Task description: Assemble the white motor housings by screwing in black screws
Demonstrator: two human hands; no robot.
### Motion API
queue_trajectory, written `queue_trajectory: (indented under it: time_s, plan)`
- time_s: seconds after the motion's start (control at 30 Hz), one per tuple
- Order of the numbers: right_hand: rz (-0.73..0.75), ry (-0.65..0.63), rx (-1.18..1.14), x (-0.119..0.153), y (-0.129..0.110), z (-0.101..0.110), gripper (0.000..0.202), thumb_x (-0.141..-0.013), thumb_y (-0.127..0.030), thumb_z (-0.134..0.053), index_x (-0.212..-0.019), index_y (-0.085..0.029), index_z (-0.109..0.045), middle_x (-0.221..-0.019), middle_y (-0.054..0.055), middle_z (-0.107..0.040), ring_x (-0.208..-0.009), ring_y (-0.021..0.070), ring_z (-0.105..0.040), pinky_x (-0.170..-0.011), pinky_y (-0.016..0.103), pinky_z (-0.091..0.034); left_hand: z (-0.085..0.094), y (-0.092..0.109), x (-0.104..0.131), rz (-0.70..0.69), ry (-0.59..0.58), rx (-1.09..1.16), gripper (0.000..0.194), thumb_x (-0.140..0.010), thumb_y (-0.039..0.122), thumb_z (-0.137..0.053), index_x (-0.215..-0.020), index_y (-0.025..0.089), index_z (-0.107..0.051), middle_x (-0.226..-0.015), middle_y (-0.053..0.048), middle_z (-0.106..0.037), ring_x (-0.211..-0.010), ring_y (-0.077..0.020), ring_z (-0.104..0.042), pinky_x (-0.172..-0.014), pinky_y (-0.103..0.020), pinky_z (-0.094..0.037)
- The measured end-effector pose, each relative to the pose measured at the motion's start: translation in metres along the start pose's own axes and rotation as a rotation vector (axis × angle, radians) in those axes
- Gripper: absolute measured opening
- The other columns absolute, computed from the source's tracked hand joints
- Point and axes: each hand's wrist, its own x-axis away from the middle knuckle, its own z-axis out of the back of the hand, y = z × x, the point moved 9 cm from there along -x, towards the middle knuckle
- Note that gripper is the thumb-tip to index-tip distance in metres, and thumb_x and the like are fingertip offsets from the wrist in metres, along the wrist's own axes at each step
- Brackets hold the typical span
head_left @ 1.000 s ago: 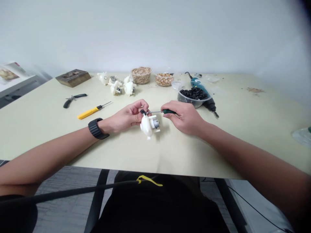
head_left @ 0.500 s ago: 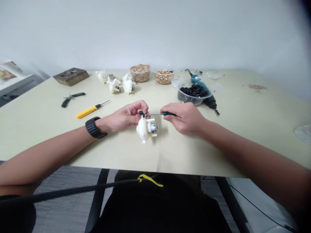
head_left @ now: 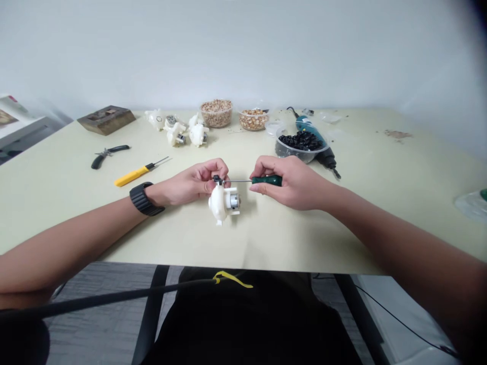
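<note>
My left hand [head_left: 203, 180] is closed on the top of a white plastic housing [head_left: 218, 203], pinching it by a small black piece [head_left: 217, 179] at its upper end. A silver motor [head_left: 233, 202] sticks out of the housing's right side. The housing hangs just in front of my fingers, above the table. In my right hand [head_left: 291, 182] is a screwdriver with a green handle [head_left: 267, 180], held level. Its thin shaft points left and its tip meets the housing's top beside the black piece; the exact contact is too small to make out.
Left lie a yellow-handled screwdriver [head_left: 131, 176], black-handled pliers [head_left: 108, 154] and a worn block [head_left: 106, 120]. Several similar white housings [head_left: 175, 135] stand behind. Tubs of pale pieces [head_left: 216, 113], orange pieces [head_left: 254, 120] and black pieces [head_left: 302, 143] line the back, beside a teal power tool [head_left: 327, 156].
My right fingers have opened out somewhat around the screwdriver, showing more of its green handle. The tip stays at the housing's top. The whole view has shifted slightly.
</note>
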Motion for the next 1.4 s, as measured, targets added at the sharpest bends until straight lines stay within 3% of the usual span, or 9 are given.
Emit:
queue_trajectory:
  time_s: [0.27,0.47,0.73,0.9,0.97,1.1,1.27,1.4]
  plan:
    - [-0.051,-0.097,0.005,-0.001,0.003,-0.009,0.033,-0.104,-0.046,-0.055,-0.089,-0.019,-0.067,-0.070,-0.002,-0.061,-0.062,0.0122,-0.048,-0.063,0.029,-0.034,-0.001,-0.002,0.000,0.029,0.010,-0.002,0.039,-0.081,0.039,-0.090,-0.097,0.017,-0.062,-0.088,-0.002,-0.070,-0.070,-0.0104,-0.064,-0.065,-0.019,-0.052]
    - [-0.038,-0.008,-0.153,-0.001,0.005,-0.006,0.028,-0.089,-0.041,-0.076,-0.095,-0.021,-0.058,-0.099,0.005,-0.071,-0.088,0.0187,-0.064,-0.081,0.033,-0.046,0.002,-0.003,-0.001,0.014,0.022,0.050,0.038,-0.081,0.036,-0.091,-0.099,0.017,-0.064,-0.089,-0.003,-0.072,-0.071,-0.0115,-0.066,-0.065,-0.020,-0.053]
    - [-0.034,-0.002,-0.067,-0.003,0.005,-0.007,0.027,-0.097,-0.044,-0.068,-0.087,-0.019,-0.063,-0.069,-0.005,-0.054,-0.064,0.0109,-0.043,-0.063,0.028,-0.033,0.003,-0.001,0.001,0.016,0.034,0.002,0.041,-0.080,0.041,-0.091,-0.097,0.017,-0.062,-0.088,-0.003,-0.070,-0.071,-0.0113,-0.066,-0.067,-0.021,-0.053]
    - [-0.118,-0.121,-0.120,-0.004,0.010,-0.013,0.034,-0.100,-0.048,-0.061,-0.082,-0.019,-0.064,-0.065,-0.004,-0.051,-0.060,0.0111,-0.041,-0.059,0.028,-0.032,-0.004,-0.003,0.001,0.040,-0.016,-0.042,0.040,-0.082,0.042,-0.089,-0.097,0.017,-0.061,-0.088,-0.004,-0.070,-0.070,-0.0116,-0.064,-0.063,-0.021,-0.051]
    - [-0.162,-0.172,-0.171,-0.003,0.012,-0.017,0.033,-0.098,-0.050,-0.064,-0.086,-0.020,-0.063,-0.072,-0.002,-0.058,-0.063,0.0122,-0.047,-0.061,0.028,-0.035,-0.004,-0.002,0.001,0.032,-0.016,-0.033,0.040,-0.083,0.042,-0.089,-0.098,0.017,-0.062,-0.089,-0.004,-0.071,-0.071,-0.0121,-0.066,-0.065,-0.021,-0.052]
    - [-0.115,-0.073,-0.201,-0.003,0.011,-0.011,0.034,-0.086,-0.047,-0.079,-0.093,-0.021,-0.059,-0.097,0.004,-0.070,-0.083,0.0179,-0.062,-0.074,0.031,-0.045,0.000,-0.001,0.000,0.009,0.005,-0.009,0.040,-0.082,0.041,-0.089,-0.099,0.017,-0.062,-0.091,-0.004,-0.072,-0.074,-0.0121,-0.067,-0.069,-0.022,-0.054]
    - [-0.002,0.045,0.014,0.000,0.006,-0.009,0.027,-0.097,-0.045,-0.068,-0.092,-0.019,-0.063,-0.078,-0.001,-0.066,-0.064,0.0123,-0.051,-0.064,0.028,-0.035,0.006,-0.002,0.001,0.010,0.026,-0.049,0.042,-0.082,0.044,-0.089,-0.099,0.018,-0.061,-0.086,-0.003,-0.069,-0.068,-0.0114,-0.064,-0.063,-0.021,-0.051]
    - [0.032,0.018,0.094,0.000,0.002,-0.012,0.033,-0.104,-0.047,-0.058,-0.089,-0.019,-0.068,-0.067,-0.003,-0.059,-0.057,0.0106,-0.042,-0.061,0.029,-0.030,0.006,-0.003,0.001,0.019,0.018,-0.086,0.041,-0.083,0.044,-0.088,-0.098,0.018,-0.060,-0.084,-0.002,-0.066,-0.065,-0.0100,-0.060,-0.060,-0.019,-0.049]
